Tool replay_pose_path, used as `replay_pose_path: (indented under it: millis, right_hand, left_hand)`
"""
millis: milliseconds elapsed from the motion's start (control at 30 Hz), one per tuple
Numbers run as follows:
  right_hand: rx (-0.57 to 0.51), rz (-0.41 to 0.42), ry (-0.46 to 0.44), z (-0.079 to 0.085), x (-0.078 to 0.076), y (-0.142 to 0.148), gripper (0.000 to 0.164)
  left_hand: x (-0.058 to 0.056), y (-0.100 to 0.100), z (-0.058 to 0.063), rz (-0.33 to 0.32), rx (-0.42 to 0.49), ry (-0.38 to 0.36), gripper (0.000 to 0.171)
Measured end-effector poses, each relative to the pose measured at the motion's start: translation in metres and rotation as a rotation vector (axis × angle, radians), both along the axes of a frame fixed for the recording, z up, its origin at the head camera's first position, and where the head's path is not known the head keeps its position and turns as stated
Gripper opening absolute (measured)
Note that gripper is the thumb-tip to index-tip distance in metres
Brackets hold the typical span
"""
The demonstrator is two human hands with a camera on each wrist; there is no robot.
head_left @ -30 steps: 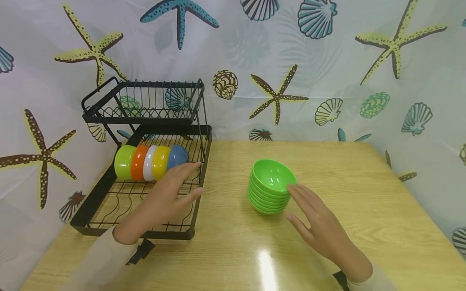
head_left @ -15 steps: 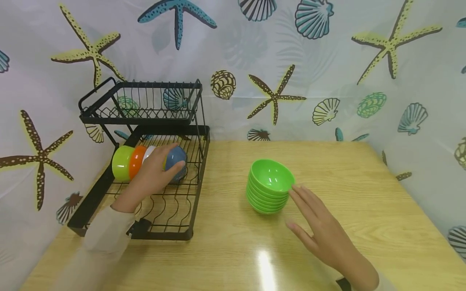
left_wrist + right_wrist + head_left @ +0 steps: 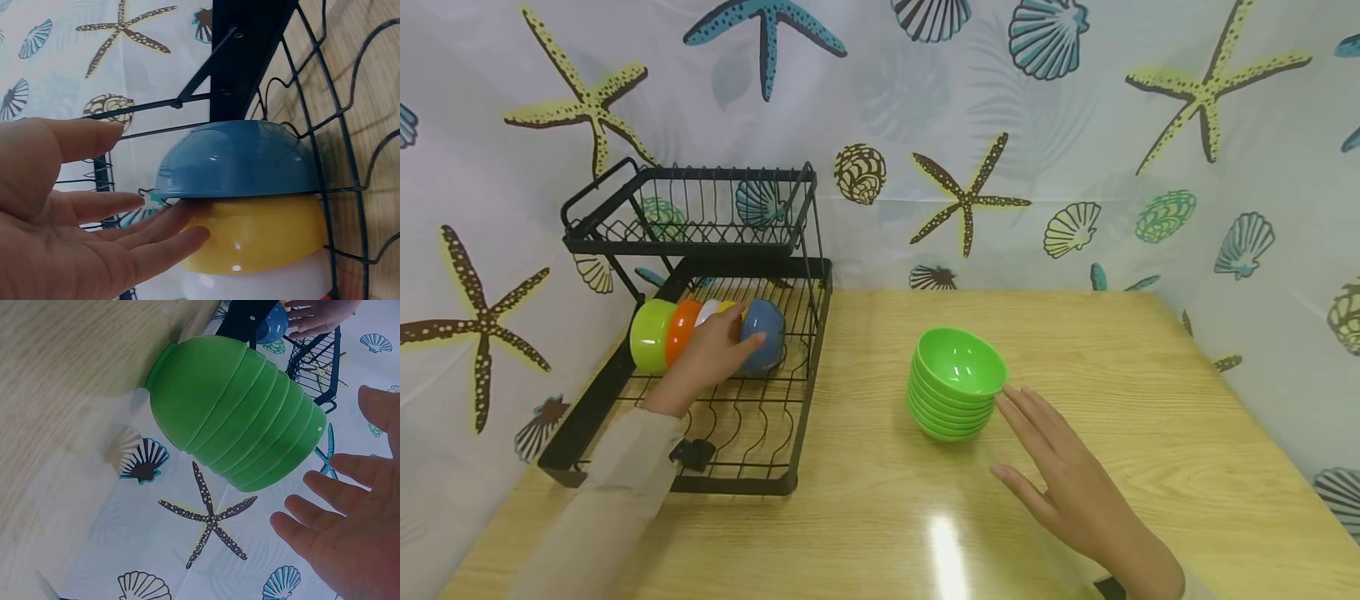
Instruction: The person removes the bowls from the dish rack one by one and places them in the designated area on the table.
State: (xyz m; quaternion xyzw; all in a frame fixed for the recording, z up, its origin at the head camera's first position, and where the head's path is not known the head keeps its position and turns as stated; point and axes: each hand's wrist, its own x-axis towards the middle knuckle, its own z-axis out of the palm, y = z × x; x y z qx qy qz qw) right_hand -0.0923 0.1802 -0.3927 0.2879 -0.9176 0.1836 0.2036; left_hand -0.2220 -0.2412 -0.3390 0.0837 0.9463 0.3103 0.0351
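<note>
My left hand (image 3: pixel 707 354) is over a row of bowls lying on their sides in the lower tier of a black dish rack (image 3: pixel 741 485). In the left wrist view its fingertips are at the rims between the blue bowl (image 3: pixel 240 159) and the yellow bowl (image 3: pixel 262 234), with the thumb apart from both. A white bowl (image 3: pixel 269 287), an orange bowl (image 3: pixel 679 332) and a lime bowl (image 3: pixel 650 337) continue the row leftward. My right hand (image 3: pixel 1067 475), fingers extended, hovers beside a leaning stack of green bowls (image 3: pixel 943 410). The right wrist view shows a gap between them.
The rack's upper basket (image 3: pixel 688 248) overhangs the back of the lower tier. Wire dividers (image 3: pixel 737 425) run across the lower tier's front. A wooden table (image 3: pixel 1135 375) carries everything, and a curtain with sea motifs (image 3: pixel 887 100) hangs behind.
My left hand has moved left and forward from beside the rack's right edge to the bowls, its fingers now between the blue and yellow ones. My right hand has barely moved.
</note>
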Motion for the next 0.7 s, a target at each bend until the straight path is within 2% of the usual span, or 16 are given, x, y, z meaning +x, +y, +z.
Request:
replay_pose_path:
  millis: [200,333,567,700]
  right_hand:
    - [-0.001,0.005,-0.001,0.0,-0.001,0.0,0.073]
    - [0.006,0.006,0.006,-0.001,-0.001,0.001,0.072]
    - [0.01,0.014,-0.006,-0.002,-0.002,0.002,0.072]
    - [0.007,0.021,-0.018,-0.002,-0.003,0.002,0.072]
  left_hand:
    - [-0.005,-0.004,-0.007,0.021,0.036,0.004,0.062]
    - [-0.007,-0.006,-0.012,0.044,0.066,0.033,0.057]
    - [-0.009,-0.004,-0.021,0.071,0.025,0.129,0.053]
    - [-0.009,-0.002,-0.023,0.087,0.013,0.156,0.051]
